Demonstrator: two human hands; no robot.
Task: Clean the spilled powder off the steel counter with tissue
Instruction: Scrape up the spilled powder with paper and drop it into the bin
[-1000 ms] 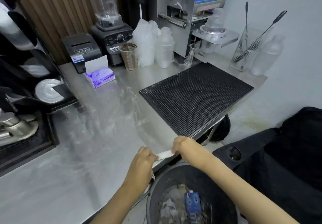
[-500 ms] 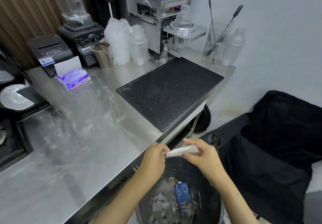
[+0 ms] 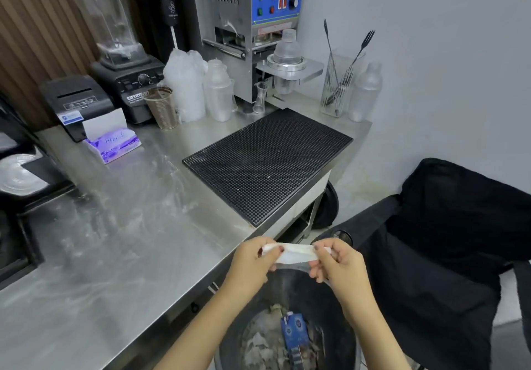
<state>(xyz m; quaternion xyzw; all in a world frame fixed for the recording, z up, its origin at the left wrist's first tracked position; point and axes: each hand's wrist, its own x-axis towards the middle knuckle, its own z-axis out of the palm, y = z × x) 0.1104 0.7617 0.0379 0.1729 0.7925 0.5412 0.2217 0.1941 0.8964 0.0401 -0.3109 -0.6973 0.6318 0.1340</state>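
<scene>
- Tissue (image 3: 296, 255): white, folded into a narrow strip, stretched between the two sets of fingers, out past the worktop (image 3: 129, 240) edge and above the open bin (image 3: 336, 309).
- Both ends of the strip tucked under fingertips; impossible to tell how much lies inside each grip.
- Left hand (image 3: 250, 263): seen from the back, fingers (image 3: 273, 250) curled and pinching the strip's left end.
- Right hand (image 3: 342, 269): fingers (image 3: 323, 247) bent, pinching the right end; lower fingers curled loosely beneath.
- Powder (image 3: 77, 243): only faint whitish streaks on the steel, left of and beyond the left fingers; hard to separate from glare.
- Bin: directly below the fingers, cut off by the bottom edge; contents blurred, apart from a blue carton (image 3: 294, 331).
- Black mat (image 3: 267, 162): flat on the worktop, beyond the fingers.
- Purple tissue box (image 3: 115, 144): well off to the left of the fingers, towards the back of the worktop.
</scene>
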